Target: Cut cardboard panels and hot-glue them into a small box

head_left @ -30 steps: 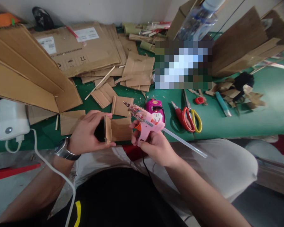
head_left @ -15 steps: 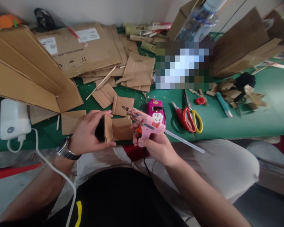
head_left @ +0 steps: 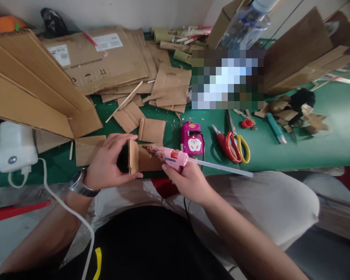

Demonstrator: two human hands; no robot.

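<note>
My left hand [head_left: 109, 163], with a watch [head_left: 83, 182] on its wrist, is curved around an upright cardboard flap [head_left: 133, 156], thumb on its near end and fingers on its far end. The flap rises from the left end of a flat cardboard piece [head_left: 150, 165] at the table's front edge. In my right hand [head_left: 189, 181] is a pink hot glue gun [head_left: 166, 154]. Its dirty nozzle points left over the flat cardboard, close to the flap; whether it touches cannot be seen. A clear glue stick [head_left: 221, 167] juts out from the gun's back.
A magenta power socket [head_left: 191, 140], red-handled scissors [head_left: 231, 146] and a teal cutter [head_left: 275, 128] lie right of centre. Cardboard scraps [head_left: 151, 130] and stacked sheets [head_left: 105, 66] are behind. At left are a folded cardboard form [head_left: 46, 85] and a white power bank [head_left: 17, 147].
My right hand has turned the glue gun, bringing its nozzle down and slightly left, nearer the flap. My left hand has stayed around the cardboard.
</note>
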